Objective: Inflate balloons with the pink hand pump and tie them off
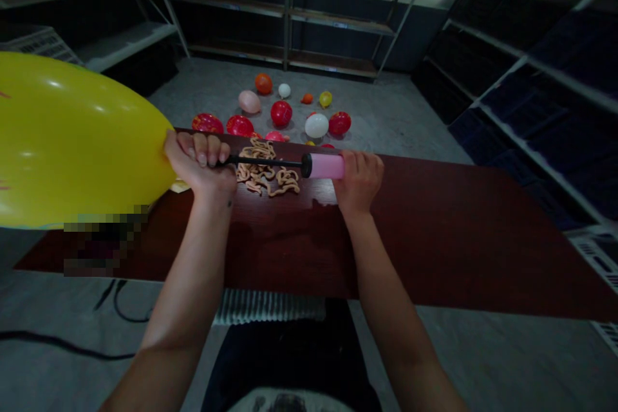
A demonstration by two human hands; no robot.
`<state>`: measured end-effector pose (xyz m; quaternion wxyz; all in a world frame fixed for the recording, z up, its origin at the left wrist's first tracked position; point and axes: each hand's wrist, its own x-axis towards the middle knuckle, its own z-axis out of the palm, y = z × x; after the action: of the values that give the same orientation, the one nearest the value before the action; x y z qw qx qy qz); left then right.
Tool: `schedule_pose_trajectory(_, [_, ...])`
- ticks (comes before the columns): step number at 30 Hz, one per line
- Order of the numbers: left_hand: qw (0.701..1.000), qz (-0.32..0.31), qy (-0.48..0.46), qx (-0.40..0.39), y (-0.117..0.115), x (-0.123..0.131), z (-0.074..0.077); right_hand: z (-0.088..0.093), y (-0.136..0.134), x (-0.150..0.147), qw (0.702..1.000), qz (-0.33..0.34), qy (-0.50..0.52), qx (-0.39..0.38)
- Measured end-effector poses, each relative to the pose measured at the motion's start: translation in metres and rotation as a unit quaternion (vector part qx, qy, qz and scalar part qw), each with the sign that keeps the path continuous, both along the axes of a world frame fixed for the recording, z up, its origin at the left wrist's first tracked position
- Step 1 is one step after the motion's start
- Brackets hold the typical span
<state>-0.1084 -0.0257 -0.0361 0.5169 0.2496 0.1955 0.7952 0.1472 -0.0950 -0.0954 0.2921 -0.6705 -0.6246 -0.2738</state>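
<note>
A large inflated yellow balloon (87, 141) fills the left side, its narrow end running into my left hand (200, 158). That hand is closed around the black end of a balloon pump, right at the balloon's neck; the neck itself is hidden by the fingers. From there the pump's black rod reaches across to its pink barrel (326, 166). My right hand (360, 181) is wrapped round the barrel's right part. Below and behind the rod, a pile of thin beige uninflated long balloons (263, 170) lies on the dark brown table (434, 232).
Beyond the table, several small balloons, such as a red one (280, 114) and a white one (317, 125), lie on the grey floor (386, 103). Metal shelving (333, 67) stands at the back. Dark crates (555, 103) line the right. A black cable (67, 346) crosses the floor at lower left.
</note>
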Motion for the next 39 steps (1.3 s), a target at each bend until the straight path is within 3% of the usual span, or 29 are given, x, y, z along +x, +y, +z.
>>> schedule_pose_trajectory(4, [1.000,-0.010,0.005,-0.014,-0.004,0.012,0.000,0.007,-0.003,-0.018,0.999,-0.014,0.018,0.028])
schedule_pose_trajectory(14, [0.998,-0.032,0.021,-0.049,-0.029,0.057,0.004,0.011,-0.012,-0.056,0.997,0.049,0.032,-0.048])
schedule_pose_trajectory(24, [0.998,-0.040,-0.020,-0.034,-0.019,0.058,0.006,0.005,-0.002,-0.045,0.993,0.073,-0.007,-0.090])
schedule_pose_trajectory(31, [0.993,-0.038,-0.090,-0.072,-0.017,0.056,0.013,-0.005,0.006,-0.030,0.993,0.065,-0.023,-0.092])
schedule_pose_trajectory(39, [0.993,-0.004,-0.101,-0.061,0.000,0.040,-0.002,-0.014,0.010,-0.001,0.995,0.025,-0.055,-0.075])
